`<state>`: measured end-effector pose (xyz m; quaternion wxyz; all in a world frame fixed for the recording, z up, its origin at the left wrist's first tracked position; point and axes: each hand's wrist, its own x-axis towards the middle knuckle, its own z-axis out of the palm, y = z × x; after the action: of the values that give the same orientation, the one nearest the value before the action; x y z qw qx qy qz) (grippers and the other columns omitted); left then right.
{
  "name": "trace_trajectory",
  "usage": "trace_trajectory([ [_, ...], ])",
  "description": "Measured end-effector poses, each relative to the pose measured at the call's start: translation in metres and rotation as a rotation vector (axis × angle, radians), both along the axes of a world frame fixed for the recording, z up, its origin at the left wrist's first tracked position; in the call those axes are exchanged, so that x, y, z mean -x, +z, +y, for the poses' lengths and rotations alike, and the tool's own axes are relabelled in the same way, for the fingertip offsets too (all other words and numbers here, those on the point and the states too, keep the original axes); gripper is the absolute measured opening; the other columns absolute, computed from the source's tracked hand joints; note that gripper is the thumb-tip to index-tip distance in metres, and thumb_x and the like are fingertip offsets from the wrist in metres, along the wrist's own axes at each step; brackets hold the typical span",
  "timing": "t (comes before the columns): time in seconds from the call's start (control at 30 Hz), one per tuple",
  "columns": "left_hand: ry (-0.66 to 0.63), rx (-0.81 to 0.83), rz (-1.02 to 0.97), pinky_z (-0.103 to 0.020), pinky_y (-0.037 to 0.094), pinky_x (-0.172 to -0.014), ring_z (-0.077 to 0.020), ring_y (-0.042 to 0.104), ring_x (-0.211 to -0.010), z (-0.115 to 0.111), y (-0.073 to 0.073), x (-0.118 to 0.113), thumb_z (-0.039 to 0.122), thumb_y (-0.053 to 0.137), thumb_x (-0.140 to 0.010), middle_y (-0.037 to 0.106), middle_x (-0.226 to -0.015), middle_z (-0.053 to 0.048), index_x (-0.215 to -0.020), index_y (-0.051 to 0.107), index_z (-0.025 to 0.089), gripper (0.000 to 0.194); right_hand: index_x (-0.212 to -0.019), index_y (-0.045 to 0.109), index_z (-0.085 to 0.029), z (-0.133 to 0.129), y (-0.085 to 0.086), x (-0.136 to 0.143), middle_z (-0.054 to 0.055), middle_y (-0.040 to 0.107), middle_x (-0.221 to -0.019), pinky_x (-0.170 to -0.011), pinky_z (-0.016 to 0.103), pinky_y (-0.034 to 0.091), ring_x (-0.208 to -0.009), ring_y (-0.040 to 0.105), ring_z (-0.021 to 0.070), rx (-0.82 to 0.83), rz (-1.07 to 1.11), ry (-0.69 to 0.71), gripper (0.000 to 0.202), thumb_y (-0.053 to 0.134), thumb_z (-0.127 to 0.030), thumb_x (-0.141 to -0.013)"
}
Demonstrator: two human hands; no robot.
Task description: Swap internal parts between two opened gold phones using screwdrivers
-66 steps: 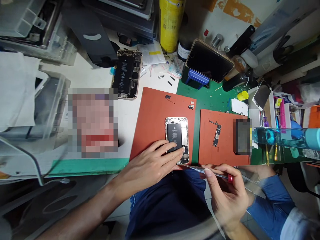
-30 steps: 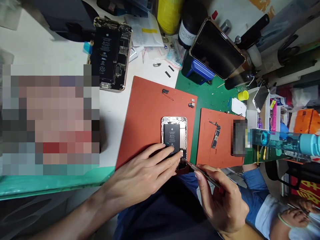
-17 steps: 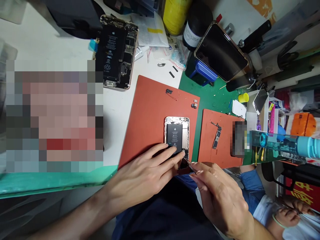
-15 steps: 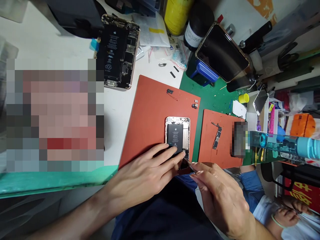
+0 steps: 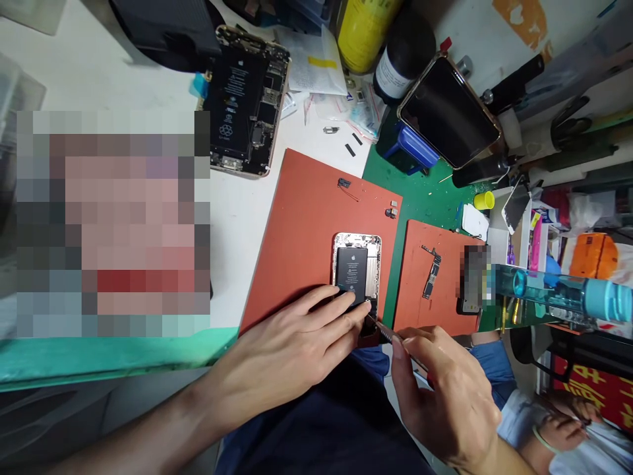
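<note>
An opened phone housing point(image 5: 373, 264) with a black battery point(image 5: 352, 267) lies near the front edge of a red-brown mat point(image 5: 306, 224). My left hand point(image 5: 311, 330) rests with spread fingers over the housing's lower part, covering some of it. Between the thumb and fingers of my right hand point(image 5: 442, 389) are thin metal tweezers point(image 5: 390, 333), their tip at the housing's lower right corner beside my left fingertips. Small parts point(image 5: 344, 183) sit on the mat's upper area. On a second red-brown mat point(image 5: 410, 284) lies a narrow circuit board point(image 5: 432, 272).
A larger opened phone point(image 5: 237, 105) lies at upper left. Behind the mats, a dark-screened phone point(image 5: 448, 112) leans over a blue holder point(image 5: 415, 148), near bottles point(image 5: 366, 33). A clear blue bottle point(image 5: 554, 287) is at right. Another person's hands point(image 5: 564, 425) show at lower right.
The view has shifted slightly, moving the bench items rightward. My right hand has drawn back a little from the housing, exposing more of the tweezers. My left hand keeps its place on the housing.
</note>
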<state>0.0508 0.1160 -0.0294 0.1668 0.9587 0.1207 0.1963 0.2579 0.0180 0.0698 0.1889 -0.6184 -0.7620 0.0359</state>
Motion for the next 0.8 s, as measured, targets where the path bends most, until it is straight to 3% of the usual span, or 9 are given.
trace_trajectory([
  [0.1, 0.004, 0.001, -0.004, -0.048, 0.046, -0.122, -0.0293, 0.062, -0.138, 0.0001, 0.0004, 0.0001, 0.021, 0.057, -0.109, 0.066, -0.158, -0.004, -0.13, 0.076, 0.017, 0.028, -0.118, 0.066, -0.013, 0.0002, 0.0003, 0.0005, 0.003, 0.072, -0.079, -0.052, 0.032, 0.05, -0.06, 0.061, 0.0159, -0.028, -0.032, -0.005, 0.024, 0.073, -0.002, -0.098],
  [0.43, 0.006, -0.004, -0.002, -0.048, 0.046, -0.122, -0.0292, 0.062, -0.138, -0.0001, -0.0001, -0.0006, 0.022, 0.06, -0.108, 0.066, -0.158, -0.004, -0.13, 0.075, 0.018, 0.027, -0.112, 0.067, -0.012, 0.0043, -0.0037, 0.0005, 0.007, 0.072, -0.082, -0.056, 0.033, 0.054, -0.066, 0.068, 0.0187, -0.074, -0.014, -0.008, 0.02, 0.072, -0.001, -0.097],
  [0.8, 0.005, 0.014, -0.015, -0.048, 0.044, -0.122, -0.029, 0.061, -0.138, 0.0002, 0.0001, 0.0, 0.023, 0.06, -0.109, 0.067, -0.157, -0.004, -0.131, 0.076, 0.018, 0.028, -0.111, 0.067, -0.011, 0.0067, -0.0081, 0.0001, 0.006, 0.07, -0.078, -0.054, 0.034, 0.05, -0.065, 0.062, 0.0187, -0.117, -0.006, 0.027, 0.021, 0.075, -0.001, -0.095],
])
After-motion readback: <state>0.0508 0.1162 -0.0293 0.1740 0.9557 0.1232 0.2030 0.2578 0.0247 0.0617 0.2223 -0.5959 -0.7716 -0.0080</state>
